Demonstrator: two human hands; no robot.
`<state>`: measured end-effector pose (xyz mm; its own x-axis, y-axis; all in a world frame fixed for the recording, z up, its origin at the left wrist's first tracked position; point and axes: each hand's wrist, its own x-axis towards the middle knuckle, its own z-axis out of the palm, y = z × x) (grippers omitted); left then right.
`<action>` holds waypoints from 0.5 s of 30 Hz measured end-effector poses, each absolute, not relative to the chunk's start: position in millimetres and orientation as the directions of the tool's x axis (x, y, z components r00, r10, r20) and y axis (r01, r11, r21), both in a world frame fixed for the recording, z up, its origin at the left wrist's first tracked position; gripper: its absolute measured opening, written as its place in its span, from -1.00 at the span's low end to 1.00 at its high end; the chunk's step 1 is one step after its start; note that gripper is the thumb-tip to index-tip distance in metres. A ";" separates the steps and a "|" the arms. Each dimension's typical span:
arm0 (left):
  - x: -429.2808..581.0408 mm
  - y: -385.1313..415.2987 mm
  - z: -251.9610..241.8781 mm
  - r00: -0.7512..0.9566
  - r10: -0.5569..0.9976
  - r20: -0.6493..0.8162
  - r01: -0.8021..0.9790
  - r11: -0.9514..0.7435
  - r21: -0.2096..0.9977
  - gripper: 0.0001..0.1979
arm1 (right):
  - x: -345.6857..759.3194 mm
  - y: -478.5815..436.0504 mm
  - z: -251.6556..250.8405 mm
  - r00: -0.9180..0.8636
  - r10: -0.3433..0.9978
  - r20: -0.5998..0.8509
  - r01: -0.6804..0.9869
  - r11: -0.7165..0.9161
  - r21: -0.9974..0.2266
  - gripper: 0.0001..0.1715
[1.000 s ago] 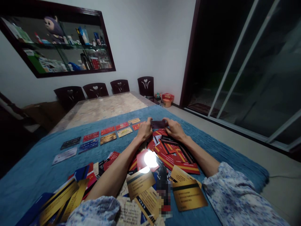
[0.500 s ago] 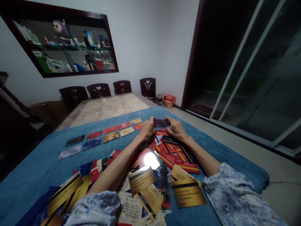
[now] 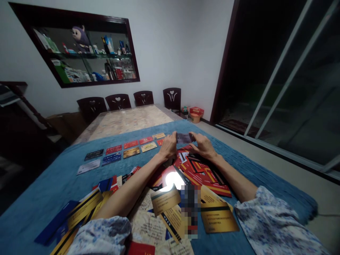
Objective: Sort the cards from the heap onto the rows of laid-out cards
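Note:
My left hand (image 3: 168, 146) and my right hand (image 3: 204, 146) pinch a dark greyish-purple card (image 3: 183, 138) by its two short ends, raised over the far end of a card pile. Its print is too blurred to read. Below my hands lies a heap of red cards (image 3: 195, 170) with gold and black stripes. Two rows of cards lie on the cloth left of my left hand, among them a black card (image 3: 94, 154), a blue card (image 3: 112, 158) and a gold card (image 3: 131, 152). My left forearm hides part of the loose cards beneath it.
A blue cloth (image 3: 66, 163) covers the near part of the marble-patterned table (image 3: 132, 118). Several gold cards (image 3: 220, 217) and beige printed cards (image 3: 147, 226) lie close to me. Bright glare hides part of the pile. Dark chairs (image 3: 172, 99) stand along the table's far side.
The view has turned slightly left, so the scene sits further right. Both hands keep their hold on the dark card, which appears tilted a little differently.

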<state>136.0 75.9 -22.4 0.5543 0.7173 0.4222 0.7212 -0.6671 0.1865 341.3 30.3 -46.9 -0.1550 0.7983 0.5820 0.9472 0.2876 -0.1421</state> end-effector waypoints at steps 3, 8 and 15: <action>131.3 74.9 -23.3 0.542 0.718 0.436 0.714 -0.668 0.212 -0.42 | 337.6 29.4 -45.6 -0.170 0.796 0.580 0.945 0.299 -0.134 -0.36; 121.0 73.2 -25.1 0.544 0.720 0.430 0.716 -0.666 0.209 -0.47 | 332.4 29.5 -45.7 -0.202 0.799 0.566 0.932 0.335 -0.139 -0.35; 104.7 67.4 -25.5 0.549 0.704 0.451 0.718 -0.673 0.177 -0.53 | 325.2 29.7 -43.4 -0.254 0.766 0.590 0.916 0.387 -0.108 -0.39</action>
